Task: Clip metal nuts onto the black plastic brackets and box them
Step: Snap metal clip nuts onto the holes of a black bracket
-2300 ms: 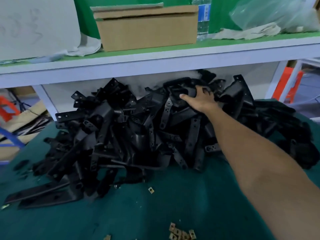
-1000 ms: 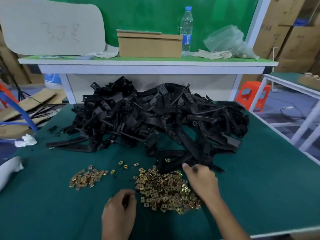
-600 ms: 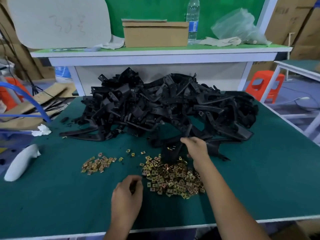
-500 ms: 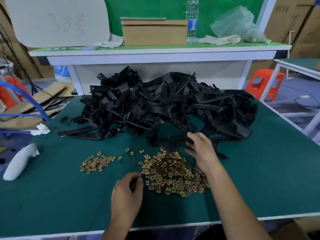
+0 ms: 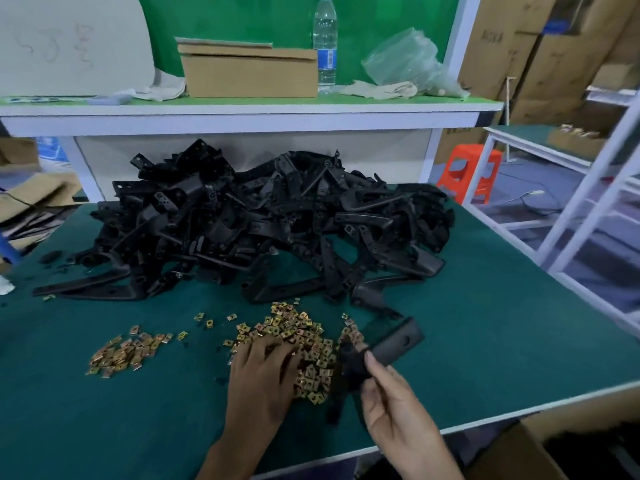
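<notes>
Black plastic bracket [image 5: 391,344] is out of the bracket heap [image 5: 263,216]. Half a second ago the right hand [image 5: 394,407] was reaching into it; now it grips one bracket above the counter's [image 5: 502,323] near edge, beside the metal nuts [image 5: 298,334]. The left hand [image 5: 263,375] has moved onto the nuts, fingers spread, nothing visibly pinched. I judge nut pick-up comes next. Green felt counter. The shelf [image 5: 242,109] behind carries a cardboard box [image 5: 249,72] and a water bottle [image 5: 325,43].

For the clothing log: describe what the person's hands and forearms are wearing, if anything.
The left hand and right hand are bare: no gloves, rings or bands show. The left forearm and right forearm are bare too, with no sleeve, watch or marking in view.
</notes>
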